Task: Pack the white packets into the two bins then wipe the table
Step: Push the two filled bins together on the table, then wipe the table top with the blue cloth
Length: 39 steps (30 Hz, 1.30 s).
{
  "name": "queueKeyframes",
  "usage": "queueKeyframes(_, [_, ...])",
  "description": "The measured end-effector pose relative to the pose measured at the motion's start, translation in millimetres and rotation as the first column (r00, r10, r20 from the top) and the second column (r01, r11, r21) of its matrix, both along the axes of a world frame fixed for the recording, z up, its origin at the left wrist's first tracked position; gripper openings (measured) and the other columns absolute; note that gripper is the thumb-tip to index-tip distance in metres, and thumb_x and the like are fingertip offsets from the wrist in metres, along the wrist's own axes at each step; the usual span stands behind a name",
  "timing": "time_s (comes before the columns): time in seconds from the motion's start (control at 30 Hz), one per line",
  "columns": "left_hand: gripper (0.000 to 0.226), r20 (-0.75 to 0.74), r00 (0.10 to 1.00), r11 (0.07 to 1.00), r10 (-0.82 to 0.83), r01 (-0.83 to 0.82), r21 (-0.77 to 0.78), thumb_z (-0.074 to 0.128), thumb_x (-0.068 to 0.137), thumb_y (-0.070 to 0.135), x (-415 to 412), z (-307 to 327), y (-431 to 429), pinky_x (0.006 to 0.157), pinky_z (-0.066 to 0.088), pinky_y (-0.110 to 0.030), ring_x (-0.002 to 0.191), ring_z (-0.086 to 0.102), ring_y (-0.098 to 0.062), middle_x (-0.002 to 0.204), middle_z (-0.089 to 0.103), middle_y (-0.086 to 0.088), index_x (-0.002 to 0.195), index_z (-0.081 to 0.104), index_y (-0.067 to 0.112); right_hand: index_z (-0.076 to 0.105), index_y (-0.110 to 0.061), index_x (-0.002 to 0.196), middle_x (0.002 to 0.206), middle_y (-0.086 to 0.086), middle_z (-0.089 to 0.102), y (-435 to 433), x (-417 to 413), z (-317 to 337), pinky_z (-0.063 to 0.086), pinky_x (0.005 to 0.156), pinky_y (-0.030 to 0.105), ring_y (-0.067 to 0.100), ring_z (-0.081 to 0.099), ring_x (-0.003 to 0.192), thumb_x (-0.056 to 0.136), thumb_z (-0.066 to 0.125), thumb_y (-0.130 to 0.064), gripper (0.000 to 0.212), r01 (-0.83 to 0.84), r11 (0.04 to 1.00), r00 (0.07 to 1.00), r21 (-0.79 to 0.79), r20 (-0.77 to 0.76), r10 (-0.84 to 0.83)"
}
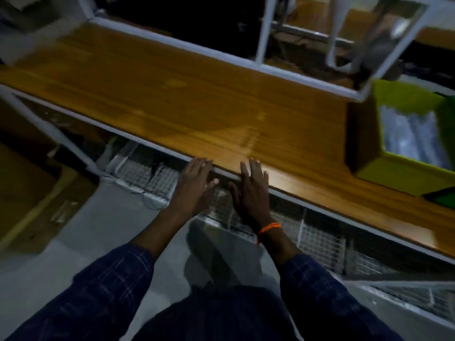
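A long wooden table (172, 94) with a white metal rim runs across the view. A lime-green bin (384, 168) stands on it at the right, with white packets (413, 134) visible inside. My left hand (194, 185) and my right hand (251, 190) hover side by side at the table's near edge, palms down, fingers spread, holding nothing. My right fingertips reach over the rim; an orange band sits on that wrist. I see no second bin and no cloth. The frame is dim and blurred.
A white metal shelf frame (261, 33) rises at the table's far side. A white wire mesh rack (152, 178) hangs under the table edge. Cardboard (37, 193) lies on the grey floor at left. A dark green-edged object (440, 196) sits by the bin.
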<state>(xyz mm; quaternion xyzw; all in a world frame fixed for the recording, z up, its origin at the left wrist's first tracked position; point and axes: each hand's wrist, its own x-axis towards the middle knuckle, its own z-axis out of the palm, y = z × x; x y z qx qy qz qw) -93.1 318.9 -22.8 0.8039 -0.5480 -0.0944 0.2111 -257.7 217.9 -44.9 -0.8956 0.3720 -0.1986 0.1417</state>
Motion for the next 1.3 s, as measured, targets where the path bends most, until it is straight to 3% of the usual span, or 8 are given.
queueKeyframes(0.13, [0.058, 0.075, 0.995, 0.997, 0.070, -0.072, 0.018, 0.040, 0.101, 0.043, 88.7, -15.9, 65.0, 0.112, 0.034, -0.050, 0.142, 0.033, -0.034, 0.153, 0.040, -0.015, 0.148, 0.040, 0.009, 0.036, -0.010, 0.147, 0.155, 0.017, 0.033, 53.2, 110.2, -17.6, 0.023, 0.118, 0.054, 0.034, 0.026, 0.146, 0.101, 0.046, -0.040, 0.056, -0.210, 0.977, 0.977, -0.021, 0.035, 0.211])
queueKeyframes(0.4, [0.055, 0.105, 0.943, 0.936, 0.315, -0.327, 0.129, 0.045, 0.098, 0.036, 281.6, -75.9, 179.3, 0.105, 0.039, -0.053, 0.136, 0.041, -0.037, 0.148, 0.045, -0.016, 0.146, 0.038, 0.009, 0.042, -0.012, 0.144, 0.152, 0.016, 0.039, 116.2, 340.6, -85.0, 0.027, 0.115, 0.058, 0.034, 0.030, 0.144, 0.100, 0.043, -0.043, 0.054, -0.447, 0.894, 0.873, 0.038, -0.198, 0.445])
queueKeyframes(0.63, [0.056, 0.166, 0.887, 0.872, 0.430, -0.456, 0.177, 0.028, 0.102, 0.044, 491.9, -60.1, 248.0, 0.107, 0.035, -0.052, 0.135, 0.039, -0.037, 0.147, 0.045, -0.015, 0.146, 0.040, 0.010, 0.044, -0.005, 0.141, 0.142, 0.023, 0.047, 168.9, 581.8, -63.9, 0.031, 0.112, 0.062, 0.035, 0.031, 0.137, 0.105, 0.022, -0.041, 0.056, -0.631, 0.775, 0.773, 0.005, -0.067, 0.630])
queueKeyframes(0.7, [0.054, 0.172, 0.849, 0.844, 0.499, -0.521, 0.124, 0.032, 0.102, 0.041, 547.2, -49.3, 275.2, 0.108, 0.034, -0.052, 0.138, 0.037, -0.036, 0.148, 0.044, -0.015, 0.145, 0.041, 0.010, 0.041, -0.003, 0.141, 0.144, 0.025, 0.045, 189.5, 646.7, -55.3, 0.026, 0.115, 0.061, 0.038, 0.034, 0.139, 0.104, 0.032, -0.039, 0.052, -0.676, 0.736, 0.737, -0.033, -0.009, 0.676])
queueKeyframes(0.83, [0.050, 0.206, 0.807, 0.821, 0.554, -0.571, 0.028, 0.039, 0.102, 0.039, 654.2, -38.9, 330.6, 0.110, 0.034, -0.050, 0.139, 0.036, -0.033, 0.148, 0.044, -0.012, 0.144, 0.041, 0.012, 0.042, -0.004, 0.141, 0.146, 0.023, 0.042, 234.2, 758.8, -43.1, 0.019, 0.118, 0.058, 0.038, 0.036, 0.140, 0.096, 0.057, -0.033, 0.055, -0.665, 0.738, 0.741, -0.111, 0.029, 0.671])
queueKeyframes(1.03, [0.044, 0.172, 0.864, 0.881, 0.473, -0.468, -0.073, 0.036, 0.103, 0.033, 807.4, -47.1, 415.2, 0.105, 0.038, -0.045, 0.133, 0.042, -0.033, 0.142, 0.049, -0.012, 0.139, 0.048, 0.010, 0.046, -0.007, 0.138, 0.143, 0.018, 0.045, 317.6, 892.1, -45.9, 0.034, 0.110, 0.055, 0.036, 0.037, 0.138, 0.097, 0.048, -0.036, 0.051, -0.572, 0.820, 0.820, -0.011, 0.018, 0.572])
queueKeyframes(1.17, [0.044, 0.119, 0.829, 0.837, 0.546, -0.536, -0.110, 0.028, 0.104, 0.031, 874.9, -51.8, 502.8, 0.098, 0.043, -0.047, 0.122, 0.049, -0.035, 0.133, 0.054, -0.013, 0.134, 0.052, 0.009, 0.047, -0.007, 0.135, 0.139, 0.018, 0.048, 398.1, 952.0, -47.3, 0.040, 0.106, 0.055, 0.037, 0.043, 0.132, 0.096, 0.049, -0.037, 0.050, -0.513, 0.849, 0.857, 0.125, 0.008, 0.516])
queueKeyframes(1.3, [0.060, 0.107, 0.773, 0.765, 0.625, -0.634, 0.109, 0.033, 0.098, 0.053, 940.9, -67.8, 574.9, 0.095, 0.047, -0.052, 0.126, 0.046, -0.039, 0.138, 0.049, -0.015, 0.139, 0.045, 0.012, 0.053, -0.006, 0.131, 0.131, 0.017, 0.053, 459.5, 999.7, -42.0, 0.045, 0.101, 0.048, 0.034, 0.050, 0.122, 0.095, 0.050, -0.038, 0.048, -0.522, 0.840, 0.851, 0.151, 0.021, 0.525])
